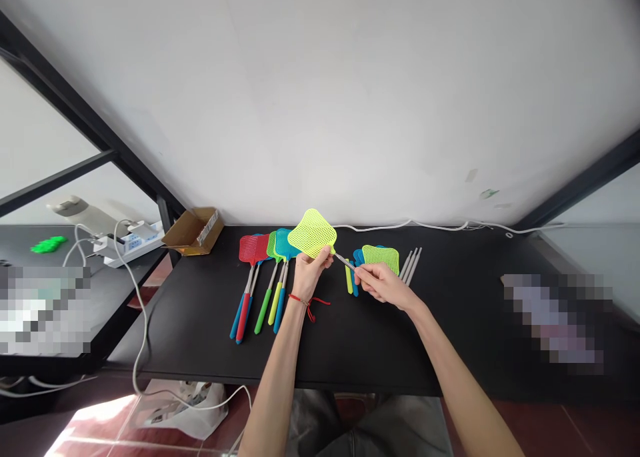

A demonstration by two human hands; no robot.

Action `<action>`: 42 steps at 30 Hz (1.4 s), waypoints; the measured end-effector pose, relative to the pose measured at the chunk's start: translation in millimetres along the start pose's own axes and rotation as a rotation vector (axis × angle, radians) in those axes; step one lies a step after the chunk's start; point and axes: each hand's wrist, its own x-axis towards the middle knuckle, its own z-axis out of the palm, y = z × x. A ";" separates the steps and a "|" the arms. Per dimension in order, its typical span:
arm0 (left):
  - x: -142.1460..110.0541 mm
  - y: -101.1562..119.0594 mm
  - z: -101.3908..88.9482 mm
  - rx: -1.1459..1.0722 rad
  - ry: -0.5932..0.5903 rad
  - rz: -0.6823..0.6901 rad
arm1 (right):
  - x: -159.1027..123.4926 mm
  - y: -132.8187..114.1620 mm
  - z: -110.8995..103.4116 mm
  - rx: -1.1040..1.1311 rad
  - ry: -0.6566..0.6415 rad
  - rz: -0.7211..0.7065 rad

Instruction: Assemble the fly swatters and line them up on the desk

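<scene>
A yellow fly swatter head (313,233) with a perforated face is held up over the table, tilted to the left. My left hand (311,270) is closed on its base, the thumb on the neck. My right hand (383,283) pinches the thin metal rod (345,261) that joins the head. Behind and below the right hand lie another yellow swatter head (381,257), blue heads (358,257), a yellow handle (349,277) and several grey metal rods (412,265). Left of my left hand lie several whole swatters, including a red one (254,249) and a blue one (286,243).
An open cardboard box (194,231) stands at the back left of the black table (465,323). A white cable (410,223) runs along the wall. At the left are a power strip (130,243) and a hanging cord. A blurred object (555,317) lies at the right.
</scene>
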 end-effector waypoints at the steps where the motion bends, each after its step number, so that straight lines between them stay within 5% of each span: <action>1: -0.5 0.0 1.1 0.000 -0.002 0.005 | -0.3 -1.0 -0.2 0.003 -0.005 0.011; 22: -2.9 6.0 2.7 0.028 -0.058 -0.009 | -4.6 -10.8 3.5 0.032 -0.050 0.040; 33: -5.7 5.9 5.3 0.151 -0.121 -0.018 | 2.6 -2.9 12.8 0.026 0.030 -0.018; 42: -2.0 -1.6 1.2 0.133 -0.030 0.024 | 2.9 -6.8 21.4 -0.010 0.037 -0.034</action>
